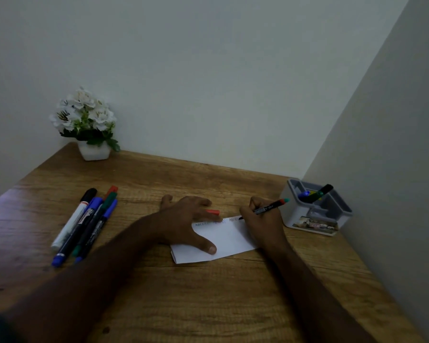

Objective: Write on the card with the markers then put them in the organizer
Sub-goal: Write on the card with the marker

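Wooden desk (208,293) against pale walls. We are seeing the right hand (263,219) gripping a marker (268,208), tip writing on the card (223,240) at centre. Left hand (183,219) is lying flat, fingers spread, pinning the card, a red cap (213,212) under its fingers. Several words are written. We judge the task midway: two markers are standing in the organizer (315,211) at three o'clock, five markers (84,224) are waiting at nine o'clock.

Card (223,237) top edge: faint handwriting, roughly "ABC..." groups, blurred; organizer (315,216) front label illegible
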